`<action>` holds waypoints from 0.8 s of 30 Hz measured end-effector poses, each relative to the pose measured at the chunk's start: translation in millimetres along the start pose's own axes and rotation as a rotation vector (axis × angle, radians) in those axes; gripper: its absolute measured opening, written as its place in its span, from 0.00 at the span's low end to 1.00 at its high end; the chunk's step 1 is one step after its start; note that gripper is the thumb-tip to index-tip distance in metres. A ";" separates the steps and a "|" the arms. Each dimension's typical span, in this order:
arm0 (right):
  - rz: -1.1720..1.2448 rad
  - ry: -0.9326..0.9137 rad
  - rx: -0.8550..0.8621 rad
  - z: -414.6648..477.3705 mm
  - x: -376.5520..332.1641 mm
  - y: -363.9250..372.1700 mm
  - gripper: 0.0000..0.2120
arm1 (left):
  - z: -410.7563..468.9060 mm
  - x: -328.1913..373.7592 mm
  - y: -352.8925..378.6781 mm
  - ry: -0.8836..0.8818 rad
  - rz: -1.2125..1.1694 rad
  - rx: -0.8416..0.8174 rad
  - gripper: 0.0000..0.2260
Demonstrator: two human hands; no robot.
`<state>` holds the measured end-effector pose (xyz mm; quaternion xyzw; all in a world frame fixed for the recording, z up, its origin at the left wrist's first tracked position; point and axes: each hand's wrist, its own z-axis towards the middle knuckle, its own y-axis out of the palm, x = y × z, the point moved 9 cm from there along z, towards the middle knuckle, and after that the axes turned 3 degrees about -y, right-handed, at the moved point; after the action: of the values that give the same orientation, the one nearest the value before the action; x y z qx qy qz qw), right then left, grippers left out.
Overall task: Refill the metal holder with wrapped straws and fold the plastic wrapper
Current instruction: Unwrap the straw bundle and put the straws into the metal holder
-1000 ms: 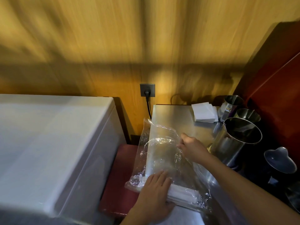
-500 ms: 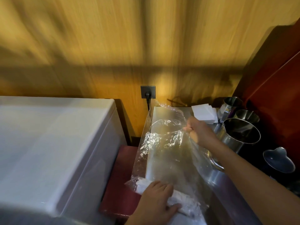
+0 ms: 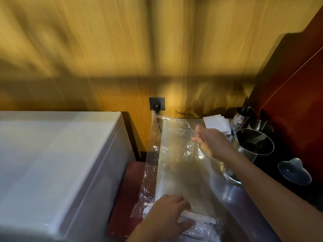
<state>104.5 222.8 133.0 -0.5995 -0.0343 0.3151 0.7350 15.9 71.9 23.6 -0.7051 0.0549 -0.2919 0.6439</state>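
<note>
A long clear plastic wrapper (image 3: 176, 159) lies stretched along the steel counter (image 3: 244, 212). My right hand (image 3: 211, 142) pinches its far end near the back of the counter. My left hand (image 3: 166, 215) presses flat on the near end, where white wrapped straws (image 3: 197, 217) lie bunched inside the plastic. A tall round metal holder (image 3: 253, 145) stands just right of my right hand; its inside looks dark and I see no straws in it.
A white chest appliance (image 3: 57, 168) fills the left. Two smaller metal cups (image 3: 244, 116) and a stack of white napkins (image 3: 216, 124) sit at the counter's back. A wall socket (image 3: 156, 103) with a black cord is behind. A grey dish (image 3: 293, 172) lies right.
My right hand has drawn the wrapper's far end away from me toward the wall, pulling the plastic out long. My left hand stayed pressed on the straw end.
</note>
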 end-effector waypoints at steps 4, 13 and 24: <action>-0.035 -0.072 -0.018 -0.1 -13.5 -7.2 0.13 | 22.4 11.6 -82.5 0.067 0.067 0.287 0.11; -0.099 -0.218 0.026 -10.9 -41.2 -34.7 0.07 | 94.8 35.6 -174.3 0.121 0.441 0.368 0.29; 0.151 0.061 0.203 -42.5 14.9 -63.0 0.29 | 94.0 15.1 -188.1 0.056 0.188 0.394 0.05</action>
<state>161.2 188.6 173.1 -0.5324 0.0654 0.3528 0.7667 17.5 178.5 205.6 -0.5491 0.0801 -0.2554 0.7917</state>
